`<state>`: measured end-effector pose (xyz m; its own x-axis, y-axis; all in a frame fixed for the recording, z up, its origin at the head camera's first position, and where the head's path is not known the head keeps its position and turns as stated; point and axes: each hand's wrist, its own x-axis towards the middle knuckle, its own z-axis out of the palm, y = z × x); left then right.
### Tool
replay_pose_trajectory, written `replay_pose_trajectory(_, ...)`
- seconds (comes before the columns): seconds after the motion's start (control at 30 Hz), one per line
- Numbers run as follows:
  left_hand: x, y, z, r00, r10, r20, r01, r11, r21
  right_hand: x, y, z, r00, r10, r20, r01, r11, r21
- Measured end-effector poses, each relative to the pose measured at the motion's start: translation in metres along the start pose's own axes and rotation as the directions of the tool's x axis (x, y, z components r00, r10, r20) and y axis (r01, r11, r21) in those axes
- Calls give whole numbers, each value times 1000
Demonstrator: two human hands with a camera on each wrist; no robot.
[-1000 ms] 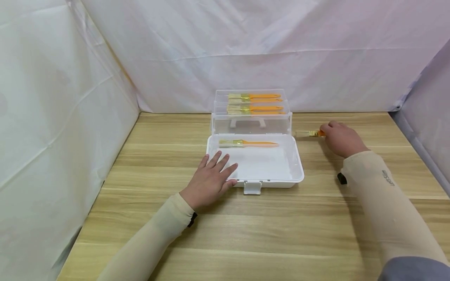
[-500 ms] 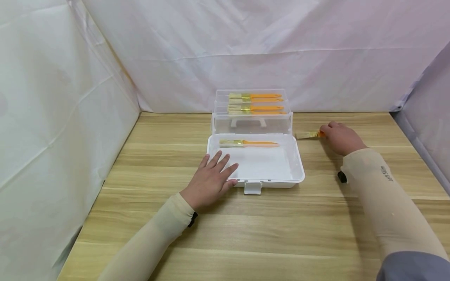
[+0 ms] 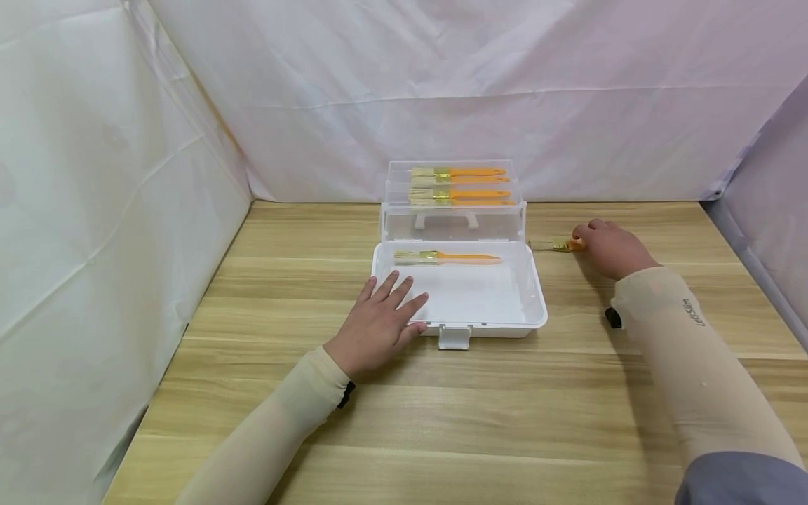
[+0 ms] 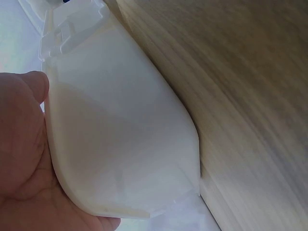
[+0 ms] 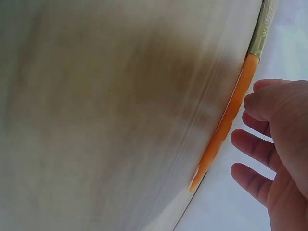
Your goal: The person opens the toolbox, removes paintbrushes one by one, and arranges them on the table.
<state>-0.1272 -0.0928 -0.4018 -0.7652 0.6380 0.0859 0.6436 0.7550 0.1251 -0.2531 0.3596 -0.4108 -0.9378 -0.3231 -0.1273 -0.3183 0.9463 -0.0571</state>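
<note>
My left hand lies spread over the front left corner of an open white plastic box; in the left wrist view the thumb is at its rim. One orange-handled paintbrush sits inside, along the back. To the right of the box, my right hand pinches another paintbrush by its handle, low at the table. Its bristles point toward the box. In the right wrist view the orange handle runs along the wood beside the thumb, with the other fingers loosely bent.
The clear lid is folded back behind the box. Further paintbrushes with orange handles lie in the raised part there. A latch hangs at the box's front. White cloth walls the back and sides of the wooden table.
The right-hand paintbrush has turned and dipped slightly, so its bristle end looks narrower and lower now. The right hand has barely shifted. My left hand and the box stay in place.
</note>
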Motion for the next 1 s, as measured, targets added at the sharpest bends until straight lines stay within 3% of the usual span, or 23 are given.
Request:
replay_pose_trajectory(0.57,0,0,0,1000,-1,-3,1,1000,7,0,-6,0,995,-27,-93,27,1000,-7)
replay_pose_trajectory(0.83,1,0,0,1000,-3,8,3,1000,11,-3,-31,-18,967,-108,-231,100,994,-49)
replay_pose_trajectory(1.0,0,0,0,1000,-2,4,2,1000,14,-9,-55,-39,949,-156,-275,135,986,-94)
